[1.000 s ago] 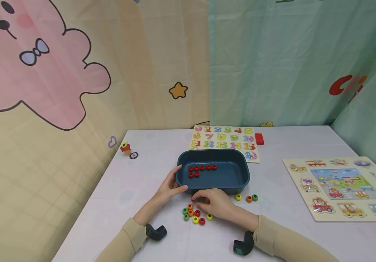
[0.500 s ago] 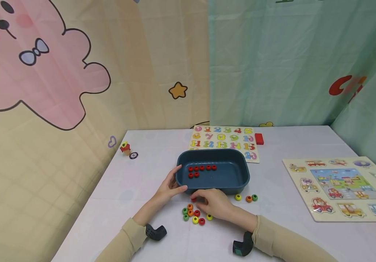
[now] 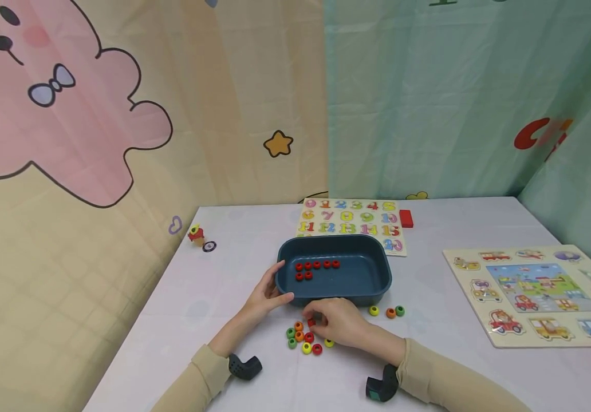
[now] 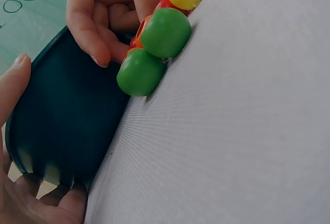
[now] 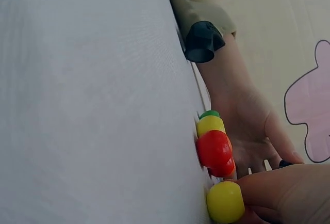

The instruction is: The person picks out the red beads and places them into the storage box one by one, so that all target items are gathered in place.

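Observation:
My left hand (image 3: 263,293) grips the left end of a dark blue tray (image 3: 385,280), thumb at the front rim and fingers round its end. Red beads (image 3: 317,264) sit in two rows inside the tray. Just in front of it my right hand (image 3: 344,321) pinches a red bead (image 3: 311,323) between thumb and index finger, low over the table. Beside those fingertips lies a loose cluster with green beads (image 4: 166,33), orange beads (image 3: 299,336), red beads (image 5: 214,149) and a yellow bead (image 3: 307,348). Another yellow bead (image 5: 225,202) is partly under the right hand.
Right of the right hand lie a yellow bead (image 3: 374,311), an orange bead (image 3: 390,313) and a green bead (image 3: 400,311). A number board (image 3: 347,216) and red block (image 3: 406,218) are behind the tray. A vehicle puzzle (image 3: 527,320) lies right; a small toy (image 3: 196,233) stands back left.
The right hand's fingertips, with the red bead, have drawn slightly back from the tray toward the bead cluster. The left hand and the tray stay in place.

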`<state>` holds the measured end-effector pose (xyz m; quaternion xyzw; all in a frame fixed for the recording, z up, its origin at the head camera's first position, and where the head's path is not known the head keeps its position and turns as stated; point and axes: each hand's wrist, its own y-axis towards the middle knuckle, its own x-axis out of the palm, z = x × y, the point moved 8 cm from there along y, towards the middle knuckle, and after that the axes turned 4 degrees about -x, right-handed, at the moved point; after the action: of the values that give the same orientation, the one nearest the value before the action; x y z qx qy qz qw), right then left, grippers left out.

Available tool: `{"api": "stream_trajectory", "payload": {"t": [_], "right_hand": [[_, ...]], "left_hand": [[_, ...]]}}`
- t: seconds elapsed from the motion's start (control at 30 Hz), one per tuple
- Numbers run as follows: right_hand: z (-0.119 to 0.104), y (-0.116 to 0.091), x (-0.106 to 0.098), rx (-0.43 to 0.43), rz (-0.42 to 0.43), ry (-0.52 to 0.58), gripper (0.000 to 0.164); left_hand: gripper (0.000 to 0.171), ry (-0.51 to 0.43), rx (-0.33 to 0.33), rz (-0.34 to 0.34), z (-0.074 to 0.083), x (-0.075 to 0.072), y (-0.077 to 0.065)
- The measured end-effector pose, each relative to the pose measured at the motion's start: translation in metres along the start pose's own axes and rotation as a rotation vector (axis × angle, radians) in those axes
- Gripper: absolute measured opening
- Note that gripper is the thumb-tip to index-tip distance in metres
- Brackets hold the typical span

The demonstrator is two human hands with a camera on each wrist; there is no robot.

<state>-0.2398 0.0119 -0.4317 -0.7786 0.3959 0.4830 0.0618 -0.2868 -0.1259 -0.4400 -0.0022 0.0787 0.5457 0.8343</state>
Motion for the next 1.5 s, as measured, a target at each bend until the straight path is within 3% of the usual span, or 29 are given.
{"api": "stream_trajectory", "payload": {"t": [0.23, 0.47, 0.63, 0.77, 1.1, 1.33, 1.5], "right_hand": [[-0.006, -0.001, -0.005, -0.016, -0.006, -0.014, 0.025], [-0.019, 0.003, -0.037, -0.007, -0.023, 0.206, 0.021], [-0.006, 0.015, -0.065, 0.028, 0.051, 0.238, 0.019], [0.015, 0.031, -0.075, 0.074, 0.093, 0.219, 0.021], [0.057, 0.060, -0.062, 0.186, 0.094, 0.137, 0.023], [0.067, 0.065, -0.048, 0.247, 0.011, 0.019, 0.022], [0.071, 0.065, -0.045, 0.258, 0.013, -0.028, 0.024]], "left_hand": [[0.078, -0.007, -0.005, 0.011, -0.007, -0.002, 0.001], [0.077, 0.018, -0.018, 0.030, -0.009, -0.003, 0.000], [0.076, 0.025, -0.038, 0.049, -0.010, -0.004, 0.001], [0.077, 0.012, -0.028, 0.043, -0.010, -0.003, 0.001], [0.076, 0.004, -0.076, 0.026, -0.010, -0.001, 0.001], [0.078, 0.011, -0.049, -0.007, 0.012, 0.006, -0.005], [0.077, 0.002, -0.029, -0.013, 0.002, 0.003, -0.002]]}}
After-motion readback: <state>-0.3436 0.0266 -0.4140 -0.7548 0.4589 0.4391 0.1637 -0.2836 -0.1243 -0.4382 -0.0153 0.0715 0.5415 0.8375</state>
